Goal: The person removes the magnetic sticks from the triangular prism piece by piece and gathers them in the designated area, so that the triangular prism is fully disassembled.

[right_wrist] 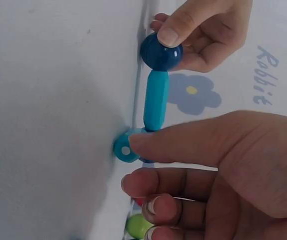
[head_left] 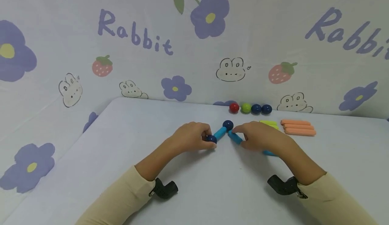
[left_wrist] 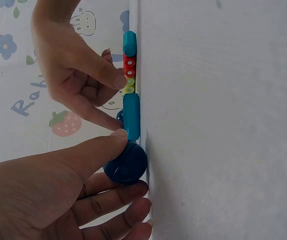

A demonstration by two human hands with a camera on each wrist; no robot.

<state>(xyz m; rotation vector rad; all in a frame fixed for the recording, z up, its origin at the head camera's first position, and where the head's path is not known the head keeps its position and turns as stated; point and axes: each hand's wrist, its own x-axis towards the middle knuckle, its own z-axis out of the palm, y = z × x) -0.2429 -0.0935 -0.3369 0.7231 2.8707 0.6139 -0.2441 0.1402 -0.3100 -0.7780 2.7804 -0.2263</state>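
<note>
My left hand [head_left: 192,137] grips a dark blue ball [head_left: 211,139] between thumb and fingers. A light blue rod [head_left: 220,133] runs from that ball to a second dark blue ball [head_left: 228,125] further back. My right hand [head_left: 259,136] pinches another light blue rod [head_left: 235,137], its far end close to the second ball; whether they touch I cannot tell. In the right wrist view, this rod's round end [right_wrist: 126,150] shows a pale dot, and my right thumb lies over its side. The left wrist view shows the left thumb at the joint of the ball [left_wrist: 126,164] and rod [left_wrist: 132,116].
Along the back edge sit a red ball [head_left: 234,108], a green ball [head_left: 246,108] and two dark blue balls [head_left: 261,109]. Orange rods [head_left: 299,127] and yellow-green rods [head_left: 269,123] lie to the right. Another light blue rod [head_left: 269,153] is partly hidden by the right arm.
</note>
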